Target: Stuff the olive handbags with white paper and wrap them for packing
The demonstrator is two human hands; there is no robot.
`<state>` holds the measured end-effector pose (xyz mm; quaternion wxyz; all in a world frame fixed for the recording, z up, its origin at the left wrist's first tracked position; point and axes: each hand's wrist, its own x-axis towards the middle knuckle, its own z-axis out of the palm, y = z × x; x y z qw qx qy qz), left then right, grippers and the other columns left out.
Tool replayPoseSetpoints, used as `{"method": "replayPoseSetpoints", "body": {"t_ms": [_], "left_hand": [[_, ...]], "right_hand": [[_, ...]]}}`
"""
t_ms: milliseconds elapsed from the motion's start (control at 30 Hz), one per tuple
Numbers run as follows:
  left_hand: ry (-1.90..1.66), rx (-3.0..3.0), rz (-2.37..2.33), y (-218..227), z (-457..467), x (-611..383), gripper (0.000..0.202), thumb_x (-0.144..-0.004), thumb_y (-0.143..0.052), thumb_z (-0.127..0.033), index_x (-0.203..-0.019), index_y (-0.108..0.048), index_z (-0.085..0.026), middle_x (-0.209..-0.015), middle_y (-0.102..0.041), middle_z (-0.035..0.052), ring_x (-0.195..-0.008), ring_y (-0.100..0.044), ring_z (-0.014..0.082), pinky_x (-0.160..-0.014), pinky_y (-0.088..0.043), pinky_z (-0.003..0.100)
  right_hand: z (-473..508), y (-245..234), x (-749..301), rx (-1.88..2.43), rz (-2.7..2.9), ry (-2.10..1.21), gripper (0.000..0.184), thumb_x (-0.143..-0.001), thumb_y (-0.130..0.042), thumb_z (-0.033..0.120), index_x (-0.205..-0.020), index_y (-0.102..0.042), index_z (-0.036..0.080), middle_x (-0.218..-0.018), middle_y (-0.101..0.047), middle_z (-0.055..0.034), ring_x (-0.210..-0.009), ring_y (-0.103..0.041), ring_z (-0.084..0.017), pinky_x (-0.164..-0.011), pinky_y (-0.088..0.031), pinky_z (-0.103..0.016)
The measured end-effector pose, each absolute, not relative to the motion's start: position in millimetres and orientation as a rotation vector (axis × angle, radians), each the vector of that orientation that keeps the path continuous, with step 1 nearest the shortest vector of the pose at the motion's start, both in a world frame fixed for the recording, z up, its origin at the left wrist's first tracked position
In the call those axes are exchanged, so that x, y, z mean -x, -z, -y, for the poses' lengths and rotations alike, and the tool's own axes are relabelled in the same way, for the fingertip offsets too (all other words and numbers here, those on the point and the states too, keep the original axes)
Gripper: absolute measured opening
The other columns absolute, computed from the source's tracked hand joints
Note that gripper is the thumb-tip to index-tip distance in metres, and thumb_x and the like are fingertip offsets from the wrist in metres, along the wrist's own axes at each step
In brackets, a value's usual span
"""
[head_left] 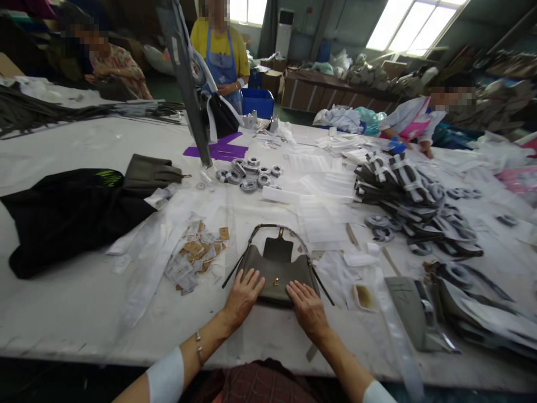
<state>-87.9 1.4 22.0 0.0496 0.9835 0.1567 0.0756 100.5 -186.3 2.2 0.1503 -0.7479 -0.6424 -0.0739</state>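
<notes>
A dark olive handbag (pixel 274 264) lies on the table in front of me, its flap (pixel 278 249) turned back and a gold clasp (pixel 276 281) showing on its front. Its handle (pixel 268 226) arches away from me, and loose straps stick out at both sides. My left hand (pixel 244 296) rests flat on the bag's near left part, fingers stretched out. On the near right part lies my right hand (pixel 307 307), also flat with fingers extended. Neither hand grasps anything. Just left of the bag is a heap of small tags (pixel 199 252) in brown and clear wrapping.
A black cloth (pixel 71 212) and another olive bag (pixel 151 171) lie left. Wrapped strap rolls (pixel 248 185) sit beyond, near a grey metal post (pixel 188 89). Wrapped straps (pixel 403 184) pile up right, beside a small dish (pixel 363 297) and bag pieces (pixel 405 308). Several people work around the table.
</notes>
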Motion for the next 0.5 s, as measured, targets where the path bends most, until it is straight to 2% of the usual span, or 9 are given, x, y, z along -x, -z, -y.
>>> {"method": "replayPoseSetpoints", "body": {"t_ms": [133,200,233,300,400,500], "left_hand": [[-0.165,-3.000,-0.429,-10.5,-9.9,85.8,0.038,-0.090,-0.045,-0.002,-0.120,-0.064,-0.017,-0.120,-0.069,0.0126,-0.112,-0.064,0.0221,-0.101,-0.047,0.043],[-0.148,-3.009,-0.406,-3.9,-10.7,83.5,0.039,-0.089,-0.046,-0.001,-0.120,-0.064,-0.015,-0.118,-0.070,0.0129,-0.110,-0.066,0.0215,-0.098,-0.050,0.039],[-0.142,-3.015,-0.399,-1.2,-10.7,83.4,0.040,-0.089,-0.046,-0.001,-0.123,-0.062,-0.016,-0.120,-0.069,0.0130,-0.111,-0.065,0.0221,-0.097,-0.051,0.039],[-0.134,-3.030,-0.398,2.2,-9.3,86.0,0.046,-0.089,-0.046,-0.001,-0.130,-0.059,-0.018,-0.128,-0.066,0.0130,-0.117,-0.063,0.0242,-0.096,-0.051,0.039],[-0.130,-3.057,-0.422,3.4,-1.3,93.5,0.056,-0.089,-0.050,-0.005,-0.141,-0.049,-0.023,-0.141,-0.056,0.0144,-0.128,-0.056,0.0300,-0.102,-0.048,0.048],[-0.074,-3.085,-0.488,6.8,14.8,96.5,0.076,-0.083,-0.068,-0.019,-0.150,-0.035,-0.031,-0.153,-0.042,0.0168,-0.139,-0.042,0.0382,-0.108,-0.037,0.064]], "right_hand": [[177.4,-2.7,-106.4,2.202,1.897,0.099,0.041,-0.087,-0.045,0.001,-0.114,-0.070,0.020,-0.114,-0.074,-0.0060,-0.108,-0.066,-0.019,-0.092,-0.047,-0.032],[172.1,-6.9,-109.7,2.213,1.927,0.053,0.035,-0.088,-0.048,0.003,-0.106,-0.071,0.021,-0.104,-0.075,-0.0061,-0.096,-0.068,-0.018,-0.086,-0.049,-0.030],[169.8,-8.8,-111.0,2.207,1.942,0.043,0.032,-0.088,-0.049,0.004,-0.104,-0.071,0.021,-0.101,-0.075,-0.0059,-0.092,-0.068,-0.018,-0.085,-0.049,-0.030],[167.4,-10.6,-111.7,2.179,1.984,0.039,0.033,-0.088,-0.050,0.005,-0.109,-0.070,0.022,-0.107,-0.074,-0.0058,-0.098,-0.067,-0.019,-0.092,-0.047,-0.032],[170.7,-6.0,-107.1,2.123,2.045,0.117,0.051,-0.088,-0.051,0.007,-0.136,-0.056,0.025,-0.135,-0.063,-0.0075,-0.126,-0.055,-0.026,-0.110,-0.036,-0.044],[177.9,5.6,-98.2,2.149,2.023,0.142,0.069,-0.088,-0.059,0.019,-0.152,-0.035,0.024,-0.154,-0.042,-0.0116,-0.142,-0.036,-0.033,-0.116,-0.024,-0.057]]}}
